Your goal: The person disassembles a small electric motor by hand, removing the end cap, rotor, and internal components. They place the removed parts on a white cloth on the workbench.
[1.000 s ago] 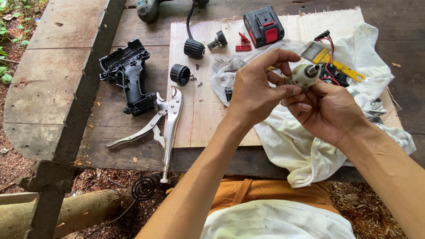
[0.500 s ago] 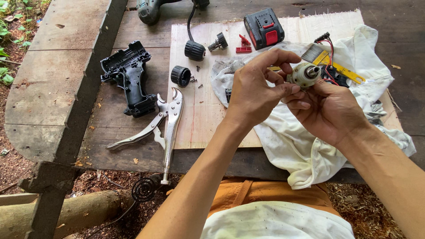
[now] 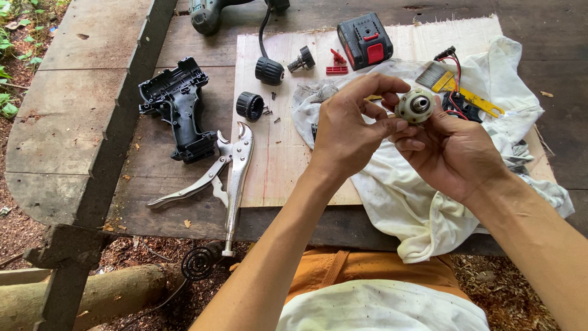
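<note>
Overhead, both hands (image 3: 392,138) pinching round gear part (image 3: 416,105), white cloth (image 3: 410,202) overhanging table edge

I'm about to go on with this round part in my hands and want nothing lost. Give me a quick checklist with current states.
1. Round motor part held by both hands: ok, left hand and right hand both grip it.
2. White cloth under the hands to catch drops: ok.
3. Loose screws lying on the board: ok, away from its edge.
4. Locking pliers within reach: ok, though the handle overhangs the table edge.
5. Black housing half clear of the hands: ok.
6. Wires free of the part: cannot tell.
</note>
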